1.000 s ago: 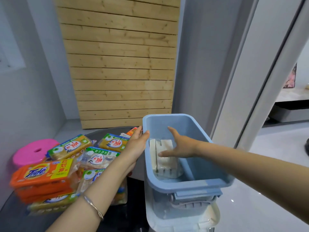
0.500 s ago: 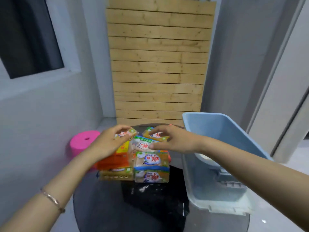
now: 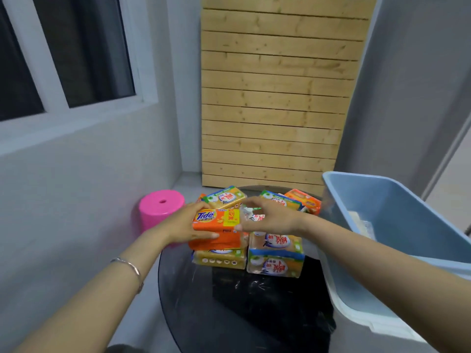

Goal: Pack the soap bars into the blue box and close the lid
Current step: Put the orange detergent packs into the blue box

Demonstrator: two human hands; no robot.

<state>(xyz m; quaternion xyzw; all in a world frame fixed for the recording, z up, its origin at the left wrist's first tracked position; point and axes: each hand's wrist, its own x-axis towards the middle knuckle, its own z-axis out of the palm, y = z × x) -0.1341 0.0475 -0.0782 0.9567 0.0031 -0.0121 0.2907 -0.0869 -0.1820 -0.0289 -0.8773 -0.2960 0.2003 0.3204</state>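
Both hands on orange Tide pack [image 3: 216, 220]

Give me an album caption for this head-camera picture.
Both hands grip the orange Tide soap pack atop the pile, beside the open light-blue plastic box.

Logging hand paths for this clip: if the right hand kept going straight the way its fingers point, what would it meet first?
The right hand points leftward, and its fingers already touch the orange soap pack that the left hand holds from the other side. Going on, it would press into that pack first; depth is hard to judge.
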